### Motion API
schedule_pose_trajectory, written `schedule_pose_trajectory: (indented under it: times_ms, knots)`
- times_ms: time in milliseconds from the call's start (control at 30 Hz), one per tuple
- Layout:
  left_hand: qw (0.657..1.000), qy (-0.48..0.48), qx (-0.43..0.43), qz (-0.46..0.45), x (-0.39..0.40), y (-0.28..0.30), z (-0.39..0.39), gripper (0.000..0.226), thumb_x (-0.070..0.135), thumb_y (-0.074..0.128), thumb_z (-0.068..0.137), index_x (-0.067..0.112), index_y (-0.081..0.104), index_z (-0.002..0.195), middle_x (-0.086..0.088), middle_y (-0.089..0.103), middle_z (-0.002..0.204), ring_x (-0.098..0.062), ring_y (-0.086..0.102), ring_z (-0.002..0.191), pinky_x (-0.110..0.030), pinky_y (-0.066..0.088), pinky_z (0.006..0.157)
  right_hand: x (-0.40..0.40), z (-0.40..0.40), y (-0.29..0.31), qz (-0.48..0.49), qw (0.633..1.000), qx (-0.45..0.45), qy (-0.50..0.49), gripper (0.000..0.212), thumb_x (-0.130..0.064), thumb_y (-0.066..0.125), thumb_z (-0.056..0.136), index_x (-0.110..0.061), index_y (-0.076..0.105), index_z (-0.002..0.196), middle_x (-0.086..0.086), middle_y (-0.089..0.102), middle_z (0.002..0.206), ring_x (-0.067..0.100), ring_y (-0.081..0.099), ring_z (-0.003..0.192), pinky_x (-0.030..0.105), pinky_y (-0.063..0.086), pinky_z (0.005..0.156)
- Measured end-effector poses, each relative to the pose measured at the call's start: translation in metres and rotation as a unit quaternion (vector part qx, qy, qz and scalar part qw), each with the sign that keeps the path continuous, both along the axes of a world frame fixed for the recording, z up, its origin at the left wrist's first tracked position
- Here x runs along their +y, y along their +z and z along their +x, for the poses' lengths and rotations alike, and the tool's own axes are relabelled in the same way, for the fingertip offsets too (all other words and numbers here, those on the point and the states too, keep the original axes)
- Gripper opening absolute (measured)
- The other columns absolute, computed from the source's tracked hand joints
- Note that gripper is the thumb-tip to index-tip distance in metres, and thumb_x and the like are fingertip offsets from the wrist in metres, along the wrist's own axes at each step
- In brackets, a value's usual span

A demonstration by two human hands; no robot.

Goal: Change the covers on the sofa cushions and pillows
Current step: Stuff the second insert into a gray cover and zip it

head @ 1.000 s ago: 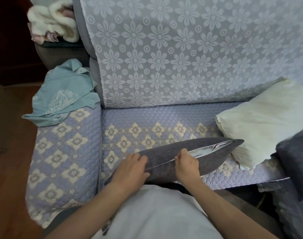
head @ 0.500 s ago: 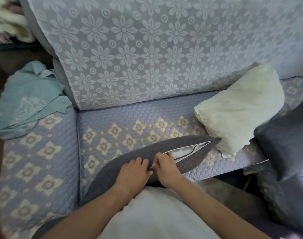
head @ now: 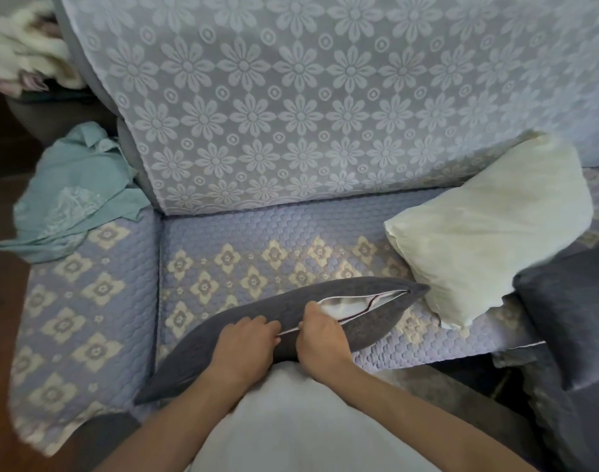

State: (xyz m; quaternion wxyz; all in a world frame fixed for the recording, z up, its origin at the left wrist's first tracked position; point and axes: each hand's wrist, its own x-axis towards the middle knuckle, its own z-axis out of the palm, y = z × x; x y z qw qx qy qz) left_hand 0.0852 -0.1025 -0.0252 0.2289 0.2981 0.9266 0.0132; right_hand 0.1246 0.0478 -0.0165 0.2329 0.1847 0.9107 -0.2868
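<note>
Two bare hands meet at the edge of a grey cushion, seen from above by the person they belong to. The left hand [head: 244,342] lies palm down on the grey cushion cover [head: 230,332], fingers curled and pinching the fabric beside the zip, probably to hold the seam taut. The right hand [head: 320,338], almost touching the left, is closed in a pinch on the zip line, probably on the slider, though the slider itself cannot be seen under the fingers. Beyond the right hand the zip gapes, and a pale inner pad [head: 345,304] shows through the gap, so the cover is only partly fastened. The cushion lies on its edge along the front of the sofa seat [head: 257,229], close against the person's body, which steadies it and frees both hands for the seam. Past the right hand, farther out and to that side, a bare cream pillow insert [head: 488,240] leans against the sofa back, apparently waiting for a cover. Outside it, at the far right, sits another grey cushion [head: 574,321]. Well beyond the left hand, a crumpled teal cover [head: 73,195] is heaped on the sofa arm, seemingly set aside out of the way.
</note>
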Motion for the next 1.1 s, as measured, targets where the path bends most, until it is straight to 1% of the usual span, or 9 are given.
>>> schedule_pose_trajectory:
  times_ms: [167, 300, 400, 567, 667, 767, 933, 1033, 1100]
  knots:
    - [0.999, 0.032, -0.015, -0.01, 0.014, 0.008, 0.0, 0.02, 0.041, 0.041, 0.104, 0.027, 0.055, 0.102, 0.0, 0.06, 0.105, -0.025, 0.058, 0.101, -0.037, 0.032, 0.067, 0.026, -0.001, 0.002, 0.013, 0.999, -0.018, -0.025, 0.008, -0.014, 0.044, 0.097, -0.015, 0.037, 0.094, 0.014, 0.068, 0.104, 0.036, 0.063, 0.102, 0.041, 0.043, 0.084]
    - [0.997, 0.064, -0.031, -0.03, 0.004, 0.006, -0.001, 0.021, 0.042, 0.041, 0.104, 0.028, 0.055, 0.101, 0.002, 0.06, 0.104, -0.023, 0.059, 0.101, -0.036, 0.034, 0.068, 0.044, 0.0, -0.001, 0.063, 0.998, 0.0, 0.006, 0.01, -0.007, 0.042, 0.09, -0.016, 0.039, 0.094, 0.007, 0.07, 0.093, 0.031, 0.059, 0.085, 0.038, 0.034, 0.086]
    - [0.996, 0.073, -0.035, -0.03, 0.003, 0.003, 0.001, 0.024, 0.044, 0.041, 0.104, 0.027, 0.056, 0.098, 0.003, 0.061, 0.101, -0.021, 0.059, 0.096, -0.035, 0.037, 0.067, 0.055, 0.002, -0.009, 0.093, 0.995, 0.031, 0.007, 0.015, -0.004, 0.043, 0.084, -0.017, 0.039, 0.091, 0.004, 0.067, 0.082, 0.028, 0.062, 0.081, 0.04, 0.041, 0.094]
    - [0.994, 0.088, -0.048, -0.038, 0.004, 0.003, -0.003, 0.022, 0.042, 0.042, 0.103, 0.028, 0.054, 0.091, 0.005, 0.057, 0.092, -0.02, 0.06, 0.093, -0.035, 0.039, 0.066, 0.086, 0.002, -0.015, 0.171, 0.979, 0.11, -0.035, 0.026, 0.006, 0.047, 0.068, -0.016, 0.037, 0.078, 0.002, 0.049, 0.061, 0.028, 0.049, 0.061, 0.046, 0.046, 0.087]
    - [0.99, 0.111, -0.065, -0.053, -0.007, -0.002, -0.002, 0.023, 0.042, 0.044, 0.102, 0.027, 0.052, 0.087, 0.003, 0.062, 0.095, -0.022, 0.061, 0.092, -0.036, 0.047, 0.07, 0.122, 0.005, -0.015, 0.225, 0.963, 0.134, -0.063, 0.027, 0.009, 0.047, 0.07, -0.015, 0.037, 0.078, -0.001, 0.044, 0.06, 0.024, 0.044, 0.062, 0.052, 0.039, 0.103]
    - [0.991, 0.108, -0.062, -0.051, -0.007, -0.002, -0.002, 0.023, 0.042, 0.043, 0.102, 0.027, 0.05, 0.086, 0.002, 0.062, 0.096, -0.022, 0.062, 0.092, -0.037, 0.05, 0.072, 0.139, 0.008, -0.015, 0.256, 0.951, 0.17, -0.041, 0.028, 0.009, 0.047, 0.073, -0.016, 0.037, 0.078, -0.002, 0.042, 0.062, 0.023, 0.04, 0.066, 0.054, 0.034, 0.109]
    - [0.99, 0.095, -0.068, -0.081, 0.004, -0.004, -0.013, 0.02, 0.042, 0.044, 0.102, 0.027, 0.055, 0.092, 0.001, 0.065, 0.103, -0.023, 0.062, 0.097, -0.036, 0.049, 0.075, 0.14, 0.004, -0.019, 0.259, 0.943, 0.204, -0.034, 0.034, 0.012, 0.053, 0.071, -0.017, 0.036, 0.077, -0.003, 0.035, 0.064, 0.026, 0.043, 0.064, 0.051, 0.046, 0.092]
    - [0.988, 0.098, -0.085, -0.081, 0.006, -0.005, -0.013, 0.02, 0.042, 0.044, 0.102, 0.028, 0.052, 0.089, 0.002, 0.064, 0.103, -0.021, 0.062, 0.096, -0.034, 0.044, 0.07, 0.142, 0.004, -0.022, 0.287, 0.931, 0.22, -0.049, 0.022, 0.01, 0.048, 0.071, -0.011, 0.046, 0.075, 0.009, 0.045, 0.078, 0.03, 0.044, 0.076, 0.044, 0.038, 0.078]
    - [0.988, 0.097, -0.089, -0.078, 0.007, -0.003, -0.011, 0.021, 0.043, 0.044, 0.103, 0.029, 0.048, 0.087, 0.003, 0.062, 0.099, -0.02, 0.061, 0.094, -0.034, 0.042, 0.068, 0.151, 0.003, -0.025, 0.293, 0.927, 0.225, -0.055, 0.02, 0.012, 0.053, 0.07, -0.006, 0.05, 0.076, 0.015, 0.048, 0.09, 0.031, 0.041, 0.082, 0.042, 0.034, 0.074]
